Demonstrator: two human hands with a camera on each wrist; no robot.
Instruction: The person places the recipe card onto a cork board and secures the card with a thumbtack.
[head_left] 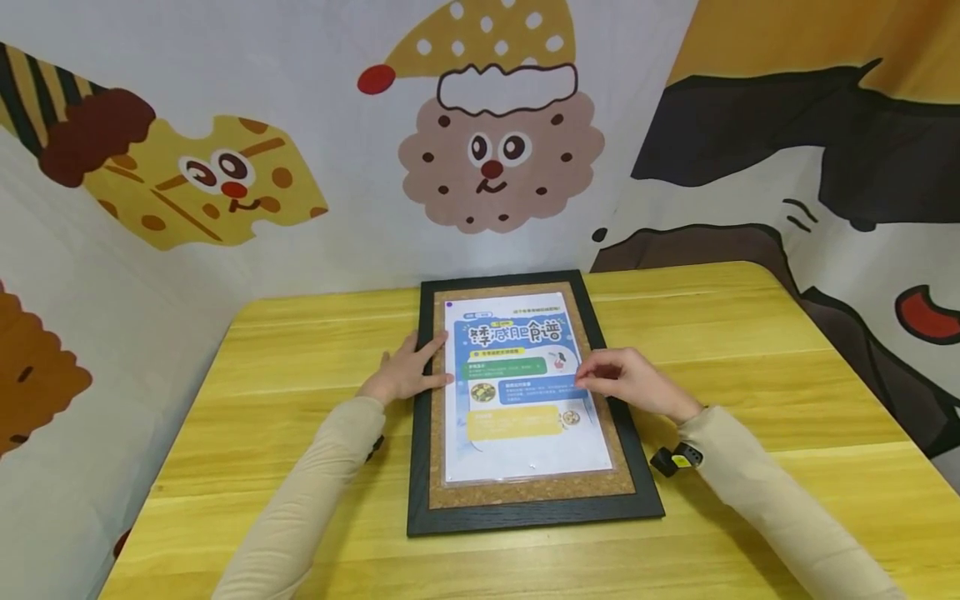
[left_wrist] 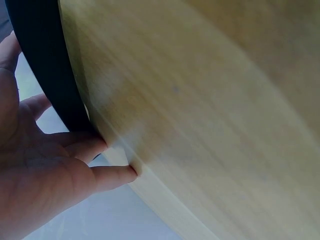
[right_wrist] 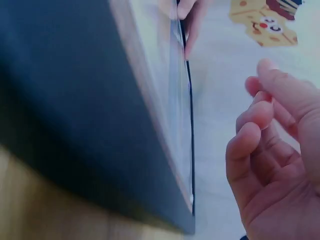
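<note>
A printed sheet (head_left: 525, 450) with Chinese text and blue, green and yellow panels lies on a cork board (head_left: 480, 496) in a black frame (head_left: 525, 523). A small purple dot marks the sheet's upper left corner. Spread across the frame's left side, my left hand (head_left: 402, 372) touches the sheet's left edge with its fingertips; the left wrist view shows this hand (left_wrist: 55, 165) at the black rim. My right hand (head_left: 626, 379) is over the sheet's right edge, fingers bent, thumb (right_wrist: 285, 85) and forefinger tips close together. Whether something tiny is between them cannot be made out.
The framed board lies on a yellow wood-grain table (head_left: 292, 333), its far edge close to a wall cloth (head_left: 360, 208) printed with cartoon food. Tabletop extends to both sides of the frame. A black wrist device (head_left: 678, 458) sits at my right cuff.
</note>
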